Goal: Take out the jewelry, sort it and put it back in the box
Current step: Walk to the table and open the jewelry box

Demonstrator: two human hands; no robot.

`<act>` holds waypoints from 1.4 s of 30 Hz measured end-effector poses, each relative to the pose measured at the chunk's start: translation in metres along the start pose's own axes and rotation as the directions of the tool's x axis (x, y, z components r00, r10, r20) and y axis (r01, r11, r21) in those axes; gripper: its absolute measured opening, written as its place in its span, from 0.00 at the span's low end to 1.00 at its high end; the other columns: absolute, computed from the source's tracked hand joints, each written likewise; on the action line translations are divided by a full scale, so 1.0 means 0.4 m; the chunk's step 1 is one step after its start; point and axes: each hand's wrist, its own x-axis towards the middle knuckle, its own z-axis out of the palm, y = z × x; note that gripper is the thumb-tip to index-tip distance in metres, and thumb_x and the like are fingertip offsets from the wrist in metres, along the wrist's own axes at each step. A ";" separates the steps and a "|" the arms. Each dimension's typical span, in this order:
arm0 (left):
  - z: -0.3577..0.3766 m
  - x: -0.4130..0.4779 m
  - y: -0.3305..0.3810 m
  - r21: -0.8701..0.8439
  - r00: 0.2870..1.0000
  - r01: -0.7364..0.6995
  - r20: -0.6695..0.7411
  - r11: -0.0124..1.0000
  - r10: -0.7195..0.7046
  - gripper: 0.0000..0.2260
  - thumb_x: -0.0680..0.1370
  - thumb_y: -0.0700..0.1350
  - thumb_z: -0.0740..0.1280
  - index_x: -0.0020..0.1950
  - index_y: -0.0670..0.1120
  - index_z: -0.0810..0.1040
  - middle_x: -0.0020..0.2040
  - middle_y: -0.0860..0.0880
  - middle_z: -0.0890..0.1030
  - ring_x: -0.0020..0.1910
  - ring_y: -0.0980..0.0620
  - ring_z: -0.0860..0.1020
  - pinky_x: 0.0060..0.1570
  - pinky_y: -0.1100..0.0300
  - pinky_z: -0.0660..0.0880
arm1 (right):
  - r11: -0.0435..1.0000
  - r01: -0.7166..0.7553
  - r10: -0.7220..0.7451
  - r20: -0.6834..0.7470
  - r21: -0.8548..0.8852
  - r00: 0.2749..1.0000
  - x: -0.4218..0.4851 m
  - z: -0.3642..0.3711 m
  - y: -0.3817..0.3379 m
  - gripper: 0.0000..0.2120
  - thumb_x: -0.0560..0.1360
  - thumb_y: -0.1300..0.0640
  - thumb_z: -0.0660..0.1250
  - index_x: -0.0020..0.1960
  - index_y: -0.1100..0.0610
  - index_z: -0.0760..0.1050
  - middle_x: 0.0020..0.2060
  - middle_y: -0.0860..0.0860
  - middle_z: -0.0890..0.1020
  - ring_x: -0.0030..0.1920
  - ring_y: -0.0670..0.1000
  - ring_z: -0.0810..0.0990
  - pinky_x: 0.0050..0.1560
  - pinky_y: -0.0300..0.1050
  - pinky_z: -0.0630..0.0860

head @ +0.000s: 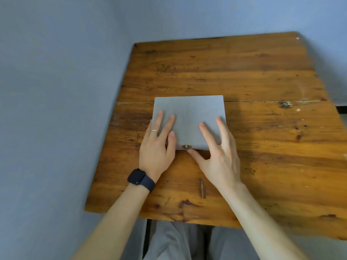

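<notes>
worn wooden table (262,128), closed grey box (189,109) lying flat near its middle; small brown stick (202,188) near the front edge

Matt grey box (189,117) (metal clasp (186,146)) on glossy, scuffed wooden table (262,81).

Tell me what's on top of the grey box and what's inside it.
The grey box is closed. The left hand and right hand rest fingers on its lid, the right thumb at the front clasp. Contents hidden.
</notes>
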 end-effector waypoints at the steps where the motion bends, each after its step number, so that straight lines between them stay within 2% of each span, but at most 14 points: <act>1: 0.001 -0.006 0.001 0.005 1.000 0.005 0.003 1.000 -0.005 0.20 0.85 0.52 0.54 0.78 0.54 0.66 0.80 0.48 0.61 0.75 0.39 0.65 0.69 0.42 0.69 | 1.000 -0.002 0.002 0.000 -0.003 1.000 -0.003 -0.002 0.000 0.35 0.75 0.36 0.69 0.77 0.48 0.66 0.78 0.56 0.60 0.75 0.62 0.64 0.60 0.58 0.79; 8: -0.028 -0.133 0.059 0.013 0.993 0.023 0.114 1.000 -0.024 0.22 0.85 0.57 0.49 0.80 0.59 0.57 0.82 0.53 0.53 0.79 0.43 0.57 0.71 0.43 0.68 | 0.999 -0.025 0.024 0.040 0.044 0.999 -0.113 -0.077 -0.009 0.37 0.73 0.35 0.68 0.77 0.49 0.66 0.79 0.54 0.58 0.77 0.58 0.61 0.65 0.55 0.74; 15: -0.044 -0.262 0.102 0.009 0.981 0.022 0.192 1.000 -0.024 0.22 0.85 0.56 0.45 0.81 0.61 0.51 0.82 0.53 0.48 0.79 0.42 0.56 0.72 0.44 0.67 | 0.995 -0.074 0.072 0.039 0.067 0.997 -0.244 -0.139 -0.029 0.37 0.72 0.38 0.73 0.77 0.46 0.66 0.80 0.50 0.55 0.78 0.56 0.60 0.67 0.53 0.72; 18: -0.051 -0.282 0.103 0.000 0.974 0.017 0.225 1.000 -0.017 0.22 0.85 0.58 0.44 0.80 0.62 0.50 0.82 0.55 0.47 0.79 0.42 0.55 0.73 0.45 0.65 | 0.991 -0.082 0.078 0.040 0.108 0.996 -0.271 -0.153 -0.032 0.38 0.72 0.34 0.70 0.77 0.45 0.66 0.80 0.48 0.55 0.79 0.53 0.58 0.69 0.51 0.69; 21: -0.054 -0.297 0.107 -0.003 0.973 0.011 0.232 1.000 -0.010 0.22 0.85 0.58 0.43 0.80 0.63 0.50 0.82 0.56 0.47 0.79 0.42 0.57 0.72 0.44 0.66 | 0.970 -0.139 0.138 0.022 0.197 0.990 -0.285 -0.157 -0.042 0.38 0.71 0.25 0.60 0.75 0.42 0.68 0.80 0.45 0.55 0.79 0.50 0.56 0.70 0.49 0.65; 24: -0.050 -0.302 0.107 -0.006 0.976 0.002 0.217 1.000 -0.001 0.22 0.84 0.59 0.43 0.80 0.63 0.50 0.82 0.56 0.46 0.79 0.42 0.56 0.72 0.44 0.66 | 0.965 -0.151 0.151 0.015 0.213 0.988 -0.285 -0.155 -0.034 0.34 0.75 0.25 0.51 0.75 0.40 0.68 0.80 0.42 0.54 0.78 0.49 0.59 0.70 0.54 0.71; 27: -0.046 -0.299 0.100 -0.026 0.979 -0.006 0.206 1.000 0.011 0.23 0.84 0.61 0.44 0.80 0.63 0.50 0.82 0.57 0.45 0.79 0.42 0.56 0.72 0.44 0.66 | 0.979 -0.063 0.067 -0.014 0.194 0.998 -0.293 -0.153 -0.007 0.29 0.78 0.32 0.55 0.75 0.42 0.69 0.80 0.42 0.55 0.75 0.49 0.67 0.65 0.49 0.76; 29: -0.050 -0.295 0.091 -0.038 0.974 -0.007 0.228 0.999 0.016 0.26 0.82 0.66 0.45 0.80 0.64 0.49 0.81 0.57 0.41 0.78 0.42 0.58 0.69 0.45 0.70 | 0.981 -0.050 0.061 -0.050 0.188 0.997 -0.303 -0.150 0.009 0.30 0.77 0.33 0.60 0.75 0.44 0.68 0.80 0.45 0.56 0.75 0.50 0.66 0.64 0.43 0.72; 32: -0.066 -0.309 0.068 -0.037 0.963 0.039 0.267 0.999 -0.028 0.33 0.76 0.74 0.49 0.78 0.67 0.44 0.80 0.54 0.34 0.71 0.41 0.70 0.52 0.55 0.78 | 0.969 -0.169 0.171 0.005 0.180 0.985 -0.309 -0.145 0.009 0.42 0.72 0.29 0.63 0.79 0.45 0.56 0.81 0.52 0.54 0.76 0.56 0.63 0.65 0.48 0.70; 34: -0.067 -0.329 0.052 -0.021 0.961 0.043 0.275 0.999 -0.036 0.36 0.75 0.73 0.55 0.77 0.69 0.39 0.82 0.49 0.41 0.68 0.42 0.73 0.49 0.56 0.80 | 0.965 -0.208 0.206 0.031 0.159 0.978 -0.316 -0.138 0.000 0.46 0.71 0.29 0.62 0.81 0.47 0.49 0.80 0.57 0.55 0.77 0.59 0.63 0.68 0.54 0.71; 37: -0.057 -0.339 0.033 0.018 0.970 0.035 0.240 0.999 -0.038 0.35 0.79 0.66 0.59 0.77 0.67 0.38 0.80 0.46 0.57 0.66 0.45 0.75 0.53 0.51 0.81 | 0.979 -0.147 0.156 -0.051 0.142 0.987 -0.324 -0.130 0.001 0.46 0.70 0.32 0.66 0.80 0.52 0.54 0.77 0.57 0.65 0.75 0.58 0.67 0.66 0.54 0.75; 39: -0.060 -0.331 0.028 0.049 0.972 0.034 0.233 0.998 -0.045 0.34 0.80 0.65 0.58 0.78 0.66 0.41 0.79 0.46 0.60 0.66 0.45 0.74 0.55 0.49 0.80 | 0.980 -0.123 0.139 -0.093 0.160 0.986 -0.323 -0.131 0.009 0.45 0.70 0.32 0.67 0.78 0.54 0.58 0.74 0.56 0.70 0.73 0.56 0.70 0.65 0.50 0.75; 42: -0.074 -0.322 0.028 0.067 0.964 0.024 0.264 0.997 -0.041 0.33 0.81 0.63 0.58 0.79 0.64 0.43 0.79 0.45 0.62 0.67 0.45 0.74 0.57 0.50 0.79 | 0.968 -0.142 0.165 -0.102 0.206 0.981 -0.324 -0.135 0.011 0.45 0.69 0.32 0.67 0.77 0.52 0.57 0.70 0.54 0.74 0.69 0.53 0.72 0.62 0.42 0.70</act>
